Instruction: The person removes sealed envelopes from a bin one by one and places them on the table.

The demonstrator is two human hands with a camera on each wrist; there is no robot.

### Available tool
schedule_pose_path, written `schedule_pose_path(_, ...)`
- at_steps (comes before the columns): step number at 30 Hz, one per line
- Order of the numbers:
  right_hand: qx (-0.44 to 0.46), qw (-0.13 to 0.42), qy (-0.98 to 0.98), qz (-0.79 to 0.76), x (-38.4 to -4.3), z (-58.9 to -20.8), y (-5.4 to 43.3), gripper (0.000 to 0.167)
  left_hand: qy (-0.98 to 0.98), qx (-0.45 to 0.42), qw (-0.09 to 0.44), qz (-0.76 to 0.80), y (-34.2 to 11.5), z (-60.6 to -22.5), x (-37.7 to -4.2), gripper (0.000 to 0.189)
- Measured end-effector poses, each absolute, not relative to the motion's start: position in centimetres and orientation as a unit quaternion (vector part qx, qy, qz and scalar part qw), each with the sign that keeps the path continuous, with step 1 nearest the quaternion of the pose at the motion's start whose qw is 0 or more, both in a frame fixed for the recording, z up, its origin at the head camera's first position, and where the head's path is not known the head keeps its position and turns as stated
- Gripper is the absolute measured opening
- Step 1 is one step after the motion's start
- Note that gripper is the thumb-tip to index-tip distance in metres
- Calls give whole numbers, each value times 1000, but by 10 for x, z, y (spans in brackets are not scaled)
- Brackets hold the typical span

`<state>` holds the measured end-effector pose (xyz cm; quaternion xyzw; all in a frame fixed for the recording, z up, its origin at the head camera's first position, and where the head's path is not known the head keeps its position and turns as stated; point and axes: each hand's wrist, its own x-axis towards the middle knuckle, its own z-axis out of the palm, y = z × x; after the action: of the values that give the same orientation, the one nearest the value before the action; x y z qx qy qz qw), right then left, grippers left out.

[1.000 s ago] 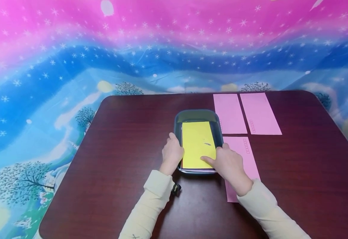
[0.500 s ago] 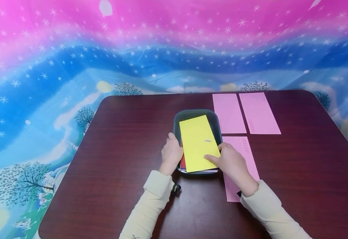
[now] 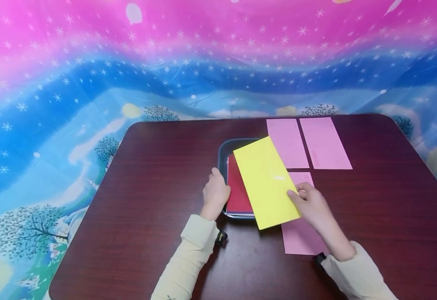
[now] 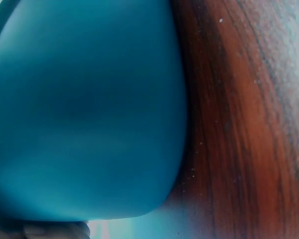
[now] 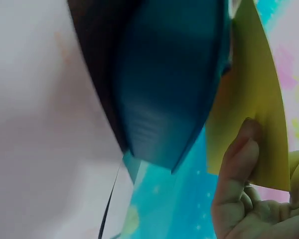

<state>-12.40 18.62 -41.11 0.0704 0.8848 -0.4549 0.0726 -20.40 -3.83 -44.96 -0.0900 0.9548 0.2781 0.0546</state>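
My right hand pinches a plain yellow envelope at its right edge, thumb on top. Tilted, the envelope hangs over the right part of a dark blue-green plastic tray. Seen from the right wrist, the index finger presses the envelope's underside, beside the tray's outer wall. Inside the tray lies a stack topped by a red envelope or card, partly covered by the yellow one. My left hand grips the tray's left rim; fingertips show at that rim in the left wrist view.
Three pink envelopes with rows of small boxes lie on the dark wooden table: a back left one, a back right one and a front one under my right hand. A patterned cloth hangs behind the table.
My right hand has lifted the yellow envelope off the stack and drawn it right and toward me, turning it and uncovering the red piece. The left hand and tray have stayed in place.
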Motion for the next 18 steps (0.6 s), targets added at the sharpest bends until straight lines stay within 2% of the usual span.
schedule_pose_path(11,115,62,862,-489,-85,-426,262,44,960,-78,42,264,-39,-451,-206,45)
schedule_pose_path(18,197,122,842,-487,-69,-444,329,59,958,-76,48,273,-38,-447,-205,43)
